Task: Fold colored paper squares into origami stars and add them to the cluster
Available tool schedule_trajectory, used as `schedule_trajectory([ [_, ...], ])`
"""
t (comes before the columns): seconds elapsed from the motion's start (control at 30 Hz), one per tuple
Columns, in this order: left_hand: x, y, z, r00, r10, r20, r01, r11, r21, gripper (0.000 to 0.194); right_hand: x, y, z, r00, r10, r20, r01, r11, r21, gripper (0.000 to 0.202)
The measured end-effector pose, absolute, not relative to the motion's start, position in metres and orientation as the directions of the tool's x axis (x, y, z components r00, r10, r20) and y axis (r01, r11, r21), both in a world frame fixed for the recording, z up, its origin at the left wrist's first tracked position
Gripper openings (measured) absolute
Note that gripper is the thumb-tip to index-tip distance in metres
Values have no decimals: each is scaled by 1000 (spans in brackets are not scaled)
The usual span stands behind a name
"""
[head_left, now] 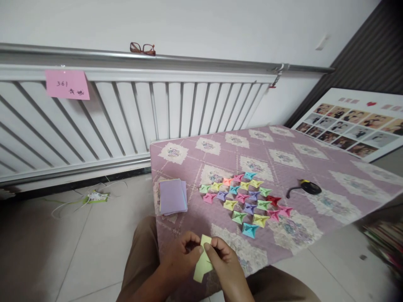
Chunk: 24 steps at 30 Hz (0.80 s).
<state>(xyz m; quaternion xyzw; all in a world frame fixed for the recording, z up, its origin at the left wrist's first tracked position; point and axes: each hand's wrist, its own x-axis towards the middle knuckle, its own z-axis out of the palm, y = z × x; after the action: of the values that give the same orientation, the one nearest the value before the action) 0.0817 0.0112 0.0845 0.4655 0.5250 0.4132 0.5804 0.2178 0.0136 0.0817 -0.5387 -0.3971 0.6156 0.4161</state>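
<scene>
Fingers: L hand (185, 253) has thumb + index closed on the L edge of the yellow paper (204, 267). R hand (224, 262) clamps it too, thumb flat on the front face, other fingers curled behind (tips partly hidden, can't tell exact contact). Paper is held up at the near table edge, lower centre of frame; narrow upper end pokes up btwn the thumbs, lower end angles down-left.

Step in hand, my read: mid-fold, paper partly shaped, both hands working one pc. Any further crease would call for a steady L pinch w/ R thumb pressing along the fold, edges kept lined up; thin stock, prob. easy to skew.

Outward: folded pcs (250, 230) in loose diagonal rows, centre-right of frame, on the floral tablecloth (189, 167). Mixed cols.: teal, yellow, green, pink, purple, red, orange. All small, pointed, w/ open pockets (didn't count). Paper stack (171, 196), lilac on top, sits L of them, edges a bit uneven.

Further R on cloth: black coiled cord (311, 187). Far R: photo board (355, 126), leaning.

Periphery: white radiator (170, 105) behind table; pink note (67, 84) upper left, reads "361" + illegible marks; glasses (143, 49) on pipe (94, 55) above. Power strip (97, 196) on floor, left of frame, w/ white leads.
</scene>
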Motion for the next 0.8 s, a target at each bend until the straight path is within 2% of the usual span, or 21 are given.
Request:
schedule_trajectory([
  [0.1,84,13,86,80,962,-262,3,263,965,11,216,15,86,-95,942,-321,-79,-328,-941,44],
  [0.27,87,13,86,48,960,-275,-68,278,958,14,210,12,99,-8,948,-317,-129,-316,-940,44],
  [0.47,86,15,91,33,956,-292,-126,294,948,15,208,11,99,-7,956,-293,-126,-292,-948,42],
  [0.53,86,16,91,12,957,-291,-126,290,949,17,209,12,96,22,974,-228,-78,-225,-971,40],
  [0.63,88,17,89,-5,957,-291,-177,286,942,19,211,12,97,117,993,-21,98,-32,-995,31],
  [0.73,89,16,89,-7,955,-296,-232,287,930,22,214,12,101,122,971,205,304,161,-939,21],
  [0.8,90,15,91,-8,953,-304,-240,294,925,22,215,12,103,48,958,283,389,243,-889,18],
])
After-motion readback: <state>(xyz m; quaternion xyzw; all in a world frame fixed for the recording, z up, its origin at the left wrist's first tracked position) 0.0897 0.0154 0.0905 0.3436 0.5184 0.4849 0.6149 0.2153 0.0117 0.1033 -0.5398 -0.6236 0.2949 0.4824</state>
